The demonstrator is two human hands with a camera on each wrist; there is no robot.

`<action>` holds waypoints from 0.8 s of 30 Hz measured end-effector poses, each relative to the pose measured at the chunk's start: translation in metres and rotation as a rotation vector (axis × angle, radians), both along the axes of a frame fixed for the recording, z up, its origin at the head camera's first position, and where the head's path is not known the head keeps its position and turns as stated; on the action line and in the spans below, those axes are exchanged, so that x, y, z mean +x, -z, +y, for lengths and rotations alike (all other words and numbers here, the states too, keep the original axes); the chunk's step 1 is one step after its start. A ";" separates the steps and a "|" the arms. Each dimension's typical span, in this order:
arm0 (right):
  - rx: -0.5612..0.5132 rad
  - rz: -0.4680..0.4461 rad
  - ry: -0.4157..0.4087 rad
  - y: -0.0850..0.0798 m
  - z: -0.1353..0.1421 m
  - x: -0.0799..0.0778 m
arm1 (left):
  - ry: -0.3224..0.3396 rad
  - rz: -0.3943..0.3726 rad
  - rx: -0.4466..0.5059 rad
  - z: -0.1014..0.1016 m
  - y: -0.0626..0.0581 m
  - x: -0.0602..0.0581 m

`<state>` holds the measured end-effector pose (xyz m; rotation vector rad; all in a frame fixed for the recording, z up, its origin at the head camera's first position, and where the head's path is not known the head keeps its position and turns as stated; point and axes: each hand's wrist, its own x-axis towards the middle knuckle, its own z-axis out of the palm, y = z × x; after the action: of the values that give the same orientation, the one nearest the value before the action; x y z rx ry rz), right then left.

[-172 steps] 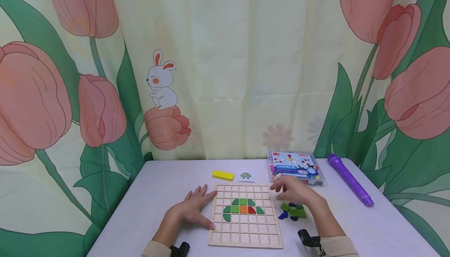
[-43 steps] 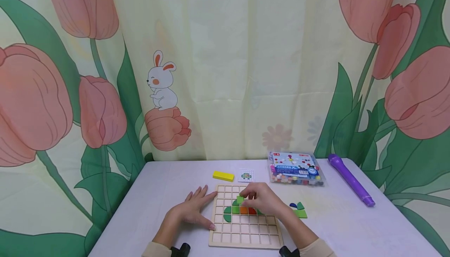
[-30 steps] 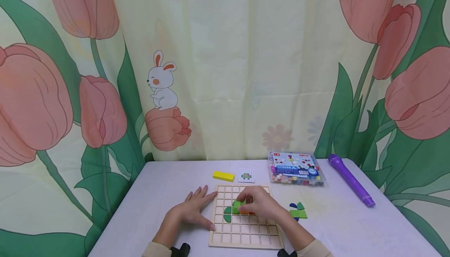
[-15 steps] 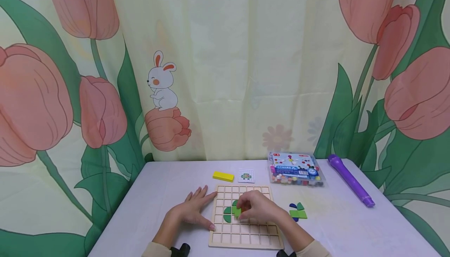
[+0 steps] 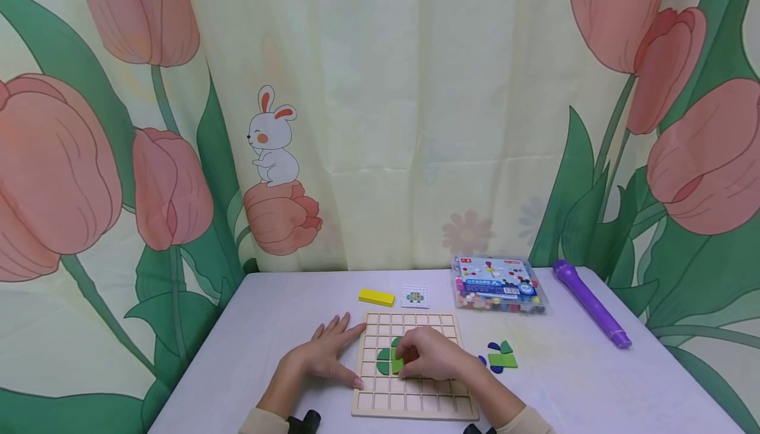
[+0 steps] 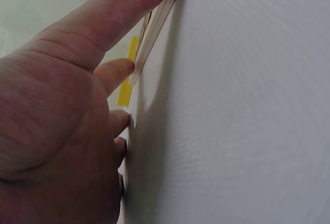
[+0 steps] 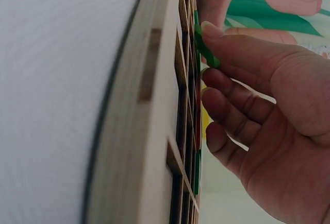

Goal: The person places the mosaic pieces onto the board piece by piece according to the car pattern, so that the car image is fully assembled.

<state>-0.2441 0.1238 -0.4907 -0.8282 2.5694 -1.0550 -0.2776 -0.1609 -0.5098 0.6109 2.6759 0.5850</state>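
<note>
On the table a wooden grid board (image 5: 414, 403) carries dark green rounded tiles (image 5: 383, 355); the right hand covers other tiles. My right hand (image 5: 436, 355) pinches a light green square tile (image 5: 396, 366) low over the board's middle left cells. In the right wrist view, thumb and forefinger hold the green tile (image 7: 206, 53), tilted, right at the grid. With fingers spread, my left hand (image 5: 317, 356) lies at the board's left side. Its thumb (image 6: 129, 7) touches the wooden edge in the left wrist view, and the forefinger reaches the upper left edge.
Right of the board lie loose green tiles (image 5: 503, 360) and blue tiles (image 5: 496, 369). Behind it are a yellow block (image 5: 377, 297) and a pattern card (image 5: 415, 296). A clear plastic box (image 5: 500, 284) of small coloured parts and a purple stick (image 5: 592, 303) sit farther right.
My right hand has come from beside the loose tiles onto the board with a light green square tile, then lowered it and shifted it slightly towards me. My left hand has stayed put.
</note>
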 end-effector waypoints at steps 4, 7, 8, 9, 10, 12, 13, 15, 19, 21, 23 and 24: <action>0.021 0.021 -0.011 0.000 -0.002 0.000 | 0.001 0.003 -0.002 0.000 0.000 0.000; 0.034 0.031 -0.011 0.000 -0.002 0.000 | -0.001 0.001 -0.003 0.000 0.000 0.000; 0.036 0.030 -0.008 0.000 -0.002 0.001 | -0.003 0.000 -0.003 0.000 0.000 0.000; 0.038 0.029 -0.007 0.000 -0.003 0.001 | -0.004 -0.002 -0.004 0.000 0.000 0.000; 0.038 0.027 -0.005 0.000 -0.003 0.001 | -0.005 -0.003 -0.005 0.001 0.000 0.000; 0.035 0.022 0.000 0.000 -0.003 0.002 | -0.006 -0.003 -0.007 0.001 0.000 0.000; 0.034 0.023 0.001 0.000 -0.003 0.002 | -0.005 -0.002 -0.008 0.001 0.000 0.000; 0.033 0.023 0.003 0.000 -0.003 0.001 | -0.003 0.001 -0.009 0.001 0.000 0.000; 0.032 0.024 0.005 0.002 -0.003 0.001 | -0.001 0.003 -0.008 0.001 0.001 0.000; 0.034 0.028 0.004 0.002 -0.003 0.000 | -0.001 0.003 -0.007 0.000 0.001 0.000; 0.033 0.031 0.005 0.002 -0.004 0.000 | 0.000 0.004 -0.005 0.000 0.001 0.000; 0.035 0.033 0.005 0.002 -0.004 0.000 | -0.001 0.004 -0.004 0.000 0.001 0.000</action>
<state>-0.2440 0.1201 -0.4932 -0.8375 2.6113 -1.0026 -0.2780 -0.1609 -0.5112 0.6107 2.6803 0.5797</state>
